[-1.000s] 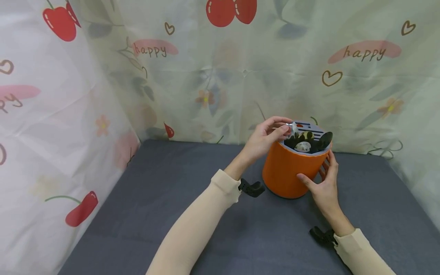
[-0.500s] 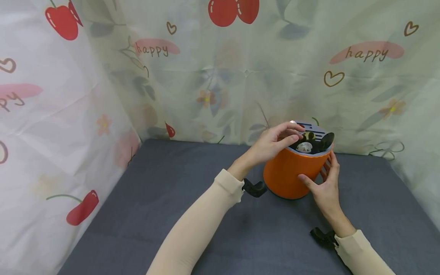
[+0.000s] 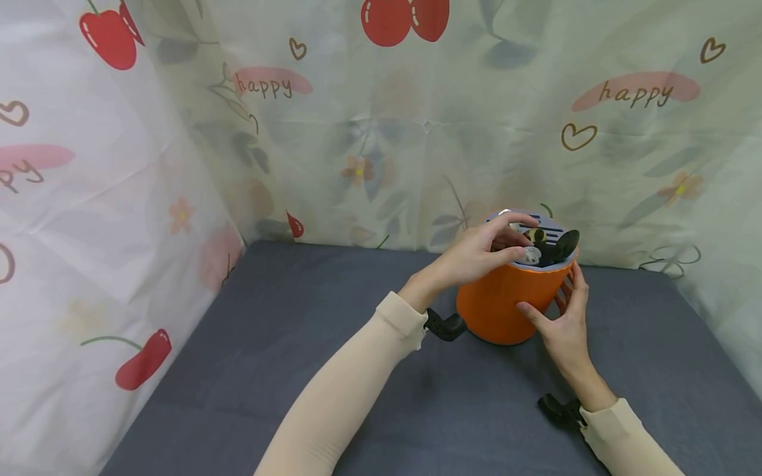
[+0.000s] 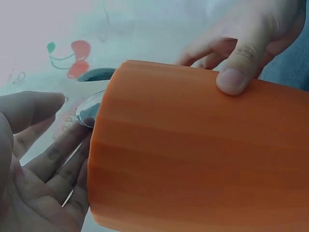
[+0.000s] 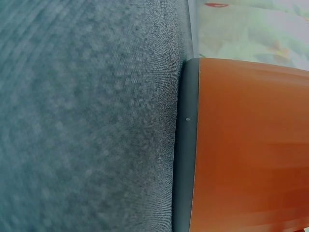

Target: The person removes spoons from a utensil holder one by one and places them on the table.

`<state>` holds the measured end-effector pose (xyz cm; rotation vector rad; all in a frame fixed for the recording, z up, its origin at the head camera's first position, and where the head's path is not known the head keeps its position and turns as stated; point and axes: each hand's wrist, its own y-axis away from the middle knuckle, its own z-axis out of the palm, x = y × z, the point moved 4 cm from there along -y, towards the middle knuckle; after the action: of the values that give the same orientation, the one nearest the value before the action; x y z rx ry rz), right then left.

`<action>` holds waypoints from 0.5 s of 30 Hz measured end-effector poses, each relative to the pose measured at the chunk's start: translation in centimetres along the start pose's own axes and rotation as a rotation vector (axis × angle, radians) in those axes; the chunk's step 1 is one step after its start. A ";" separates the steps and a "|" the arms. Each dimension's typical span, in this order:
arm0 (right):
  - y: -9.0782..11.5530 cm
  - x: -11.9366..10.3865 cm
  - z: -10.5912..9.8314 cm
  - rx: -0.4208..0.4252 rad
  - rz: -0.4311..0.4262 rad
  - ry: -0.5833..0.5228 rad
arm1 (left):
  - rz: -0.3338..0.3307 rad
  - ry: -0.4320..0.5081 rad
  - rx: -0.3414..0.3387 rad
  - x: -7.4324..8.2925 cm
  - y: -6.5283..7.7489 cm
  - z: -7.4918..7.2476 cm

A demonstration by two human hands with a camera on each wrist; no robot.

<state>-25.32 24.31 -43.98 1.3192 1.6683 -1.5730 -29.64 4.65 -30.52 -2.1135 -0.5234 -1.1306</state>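
Observation:
An orange utensil holder [image 3: 506,297] with a pale slotted top stands upright on the table. My right hand [image 3: 562,334] grips its right side, the thumb [image 4: 232,79] on the front and the fingers going round behind. Over the rim on the left reaches my left hand [image 3: 479,251], its thumb apart from the other fingers beside a shiny metal utensil head [image 4: 89,110]. Fingertips seem to touch that head in the left wrist view. A black spoon-like head [image 3: 568,245] sticks out at the holder's right. A yellowish item [image 3: 537,236] shows among the utensils, its kind unclear.
Dark grey cloth [image 3: 286,344] covers the table. Patterned curtains [image 3: 333,145] rise behind it and on the left. The holder has a dark grey base [image 5: 186,145] resting on the cloth. Black straps [image 3: 446,325] sit at both wrists.
My left hand has moved right across the holder's top, from a shiny item at the left rim to the metal utensil head nearer the front. My right hand keeps its grip.

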 end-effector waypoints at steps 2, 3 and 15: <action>0.0 0.0 0.0 0.002 -0.001 -0.001 | 0.002 0.003 -0.001 0.1 0.0 0.1; 0.0 0.0 0.0 0.003 -0.001 -0.002 | 0.002 -0.002 -0.001 0.1 0.0 0.1; 0.0 0.2 0.0 0.004 0.007 0.002 | 0.000 -0.113 -0.037 0.3 0.0 0.4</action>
<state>-25.39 24.36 -44.13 1.3275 1.6604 -1.5722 -29.27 4.92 -30.40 -2.2195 -0.5589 -1.0324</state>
